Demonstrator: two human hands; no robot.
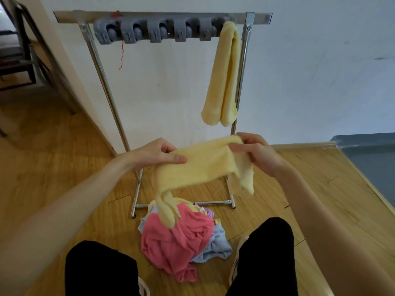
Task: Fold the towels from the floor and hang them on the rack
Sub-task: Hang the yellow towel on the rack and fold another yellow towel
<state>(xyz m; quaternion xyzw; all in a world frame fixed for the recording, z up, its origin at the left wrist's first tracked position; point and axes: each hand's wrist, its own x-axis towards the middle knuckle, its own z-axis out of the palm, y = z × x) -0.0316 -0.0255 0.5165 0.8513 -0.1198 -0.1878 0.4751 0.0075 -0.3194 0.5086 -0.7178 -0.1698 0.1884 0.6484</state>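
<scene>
On the wooden floor (64, 167), before the rack (162, 17), you are folding.
Your left hand (154, 153) and right hand (254, 151) pinch the yellow towel (205, 165); next, bring its ends together.

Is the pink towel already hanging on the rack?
No, the pink towel lies in the floor pile; only one folded yellow towel hangs on the rack.

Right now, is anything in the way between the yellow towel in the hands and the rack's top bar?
Nothing visible blocks it. The held yellow towel, gripped by the left hand and right hand, has open air up to the rack. One hung towel occupies the right end; the grey clips look free.
</scene>
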